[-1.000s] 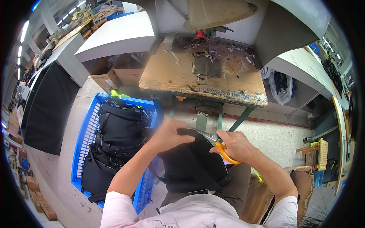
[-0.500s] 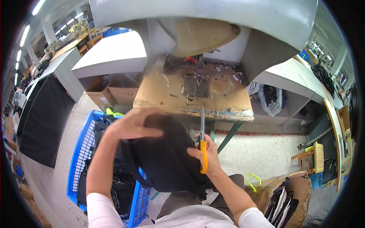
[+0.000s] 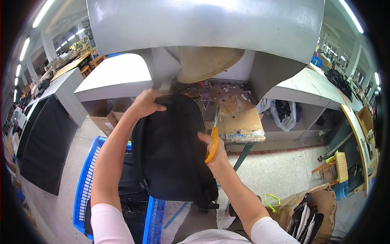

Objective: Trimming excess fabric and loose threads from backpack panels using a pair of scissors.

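Left hand [image 3: 145, 103] grips the top of the black backpack [image 3: 172, 148], holding it upright over the tabletop's [image 3: 239, 122] near edge so the side seam faces up. Right hand [image 3: 214, 151] is closed around orange scissors [image 3: 212, 138], blades pointing up along the bag's right side. Blue crate [image 3: 87, 179] of more bags sits lower left on the floor.

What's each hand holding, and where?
Left hand grips the black backpack at its top edge; right hand holds orange-handled scissors by the handles, against the backpack's side.
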The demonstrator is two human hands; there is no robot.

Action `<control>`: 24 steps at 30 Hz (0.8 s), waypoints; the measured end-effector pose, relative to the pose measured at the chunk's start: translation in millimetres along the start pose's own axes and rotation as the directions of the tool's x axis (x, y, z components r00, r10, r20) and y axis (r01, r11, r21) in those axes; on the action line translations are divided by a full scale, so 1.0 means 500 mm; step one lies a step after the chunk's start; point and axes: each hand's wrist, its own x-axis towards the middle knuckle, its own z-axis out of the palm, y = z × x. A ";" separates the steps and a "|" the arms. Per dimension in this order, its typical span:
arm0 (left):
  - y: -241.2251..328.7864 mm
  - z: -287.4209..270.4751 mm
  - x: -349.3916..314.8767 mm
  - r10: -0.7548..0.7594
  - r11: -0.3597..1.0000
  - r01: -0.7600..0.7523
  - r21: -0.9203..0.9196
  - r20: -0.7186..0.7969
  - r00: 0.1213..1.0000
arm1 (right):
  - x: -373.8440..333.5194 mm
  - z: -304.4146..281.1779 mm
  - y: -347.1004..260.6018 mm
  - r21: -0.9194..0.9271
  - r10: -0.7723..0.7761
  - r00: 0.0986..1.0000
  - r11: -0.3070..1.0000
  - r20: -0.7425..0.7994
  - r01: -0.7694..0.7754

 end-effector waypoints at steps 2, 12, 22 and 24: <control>-0.009 0.006 0.017 -0.005 1.000 0.005 0.021 0.014 1.000 | 0.005 0.004 0.001 -0.014 -0.017 0.999 1.000 -0.032 0.016; 0.001 0.035 0.040 0.056 0.997 -0.057 0.054 0.016 0.998 | -0.022 0.008 -0.013 -0.079 -0.156 0.985 0.986 -0.070 0.150; -0.061 -0.054 -0.233 0.308 0.236 0.255 -0.938 0.321 0.896 | -0.122 -0.152 0.037 -0.128 -0.005 0.945 0.991 0.326 0.049; -0.111 -0.030 -0.338 0.165 0.278 0.277 -0.920 0.330 0.929 | -0.129 -0.175 0.052 -0.108 0.069 0.935 0.994 0.348 -0.033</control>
